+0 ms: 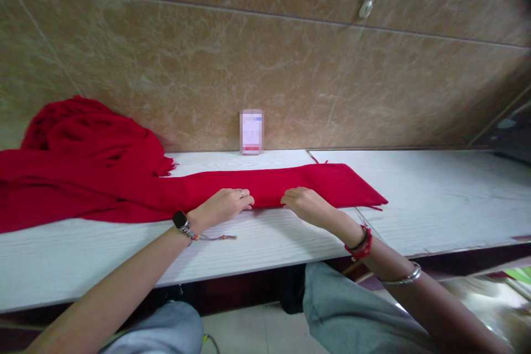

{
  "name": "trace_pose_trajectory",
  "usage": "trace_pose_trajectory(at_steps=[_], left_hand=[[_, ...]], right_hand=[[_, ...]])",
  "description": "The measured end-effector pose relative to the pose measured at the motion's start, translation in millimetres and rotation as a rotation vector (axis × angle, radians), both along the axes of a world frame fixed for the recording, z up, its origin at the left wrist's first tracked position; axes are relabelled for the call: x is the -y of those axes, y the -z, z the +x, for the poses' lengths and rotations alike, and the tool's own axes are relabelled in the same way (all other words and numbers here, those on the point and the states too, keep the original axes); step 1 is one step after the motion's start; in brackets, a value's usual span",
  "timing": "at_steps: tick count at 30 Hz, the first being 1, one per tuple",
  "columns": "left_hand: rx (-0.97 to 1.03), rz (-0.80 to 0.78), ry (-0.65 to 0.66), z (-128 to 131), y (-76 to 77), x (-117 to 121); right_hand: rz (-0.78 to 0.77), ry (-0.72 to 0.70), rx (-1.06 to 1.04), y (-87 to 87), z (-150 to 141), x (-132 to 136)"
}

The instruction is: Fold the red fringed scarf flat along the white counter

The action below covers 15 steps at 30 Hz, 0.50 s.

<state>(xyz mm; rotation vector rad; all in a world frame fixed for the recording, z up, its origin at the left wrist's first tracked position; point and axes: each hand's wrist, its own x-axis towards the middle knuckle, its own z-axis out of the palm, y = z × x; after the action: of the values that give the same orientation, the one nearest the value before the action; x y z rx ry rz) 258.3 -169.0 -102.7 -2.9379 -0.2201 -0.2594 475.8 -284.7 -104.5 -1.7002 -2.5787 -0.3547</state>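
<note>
A red fringed scarf (298,180) lies in a long folded strip across the white tabletop, its right end slanting to a point. My left hand (226,203) is closed at the strip's near edge, fingers curled onto the cloth, with a ring showing. A short way to the right, my right hand (305,204) pinches the same edge. The fingertips of both hands are partly hidden against the fabric. Toward the left the scarf widens into loose, unfolded cloth.
A bunched heap of red fringed cloth (95,127) rests against the tiled wall (186,66) at the left. A phone-like upright object (251,133), blurred out, leans on the wall. The white table (435,193) has its front edge just before my knees. A small white hook (368,1) is on the wall.
</note>
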Motion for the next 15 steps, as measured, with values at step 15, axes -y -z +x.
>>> trace_pose_trajectory(at_steps=[15], left_hand=[[-0.037,-0.283,-0.594,-7.5,28.9,-42.4]], right_hand=[[-0.087,0.072,-0.224,-13.0,-36.6,-84.5]])
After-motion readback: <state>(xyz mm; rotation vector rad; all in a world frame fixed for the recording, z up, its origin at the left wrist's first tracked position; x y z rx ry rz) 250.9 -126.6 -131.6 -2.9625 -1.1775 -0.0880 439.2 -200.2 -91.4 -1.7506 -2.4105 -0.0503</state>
